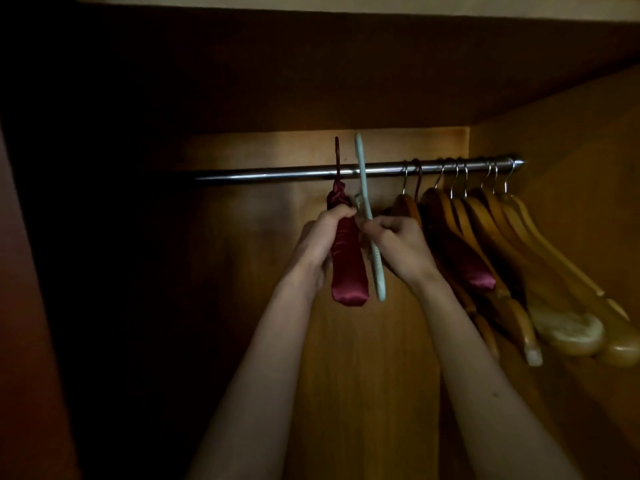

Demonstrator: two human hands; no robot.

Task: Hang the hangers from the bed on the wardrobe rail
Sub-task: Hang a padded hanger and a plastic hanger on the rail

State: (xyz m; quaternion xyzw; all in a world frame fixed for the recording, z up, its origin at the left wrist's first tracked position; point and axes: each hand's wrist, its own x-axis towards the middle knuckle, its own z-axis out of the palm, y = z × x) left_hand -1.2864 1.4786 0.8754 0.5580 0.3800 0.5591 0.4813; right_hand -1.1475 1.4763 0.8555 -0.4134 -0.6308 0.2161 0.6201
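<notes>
A metal wardrobe rail (270,174) runs across the dim wooden wardrobe. My left hand (320,237) grips a dark red padded satin hanger (347,268), whose hook rises in front of the rail. My right hand (393,242) pinches a pale green plastic hanger (375,268) just to its right; that hook also reaches above the rail. I cannot tell whether either hook is over the rail. Both hangers are seen edge-on, side by side.
Several wooden hangers (519,244) and another red padded hanger (474,268) hang bunched at the rail's right end by the side wall (571,133). A shelf board (311,64) sits above. The rail's left part is in deep shadow.
</notes>
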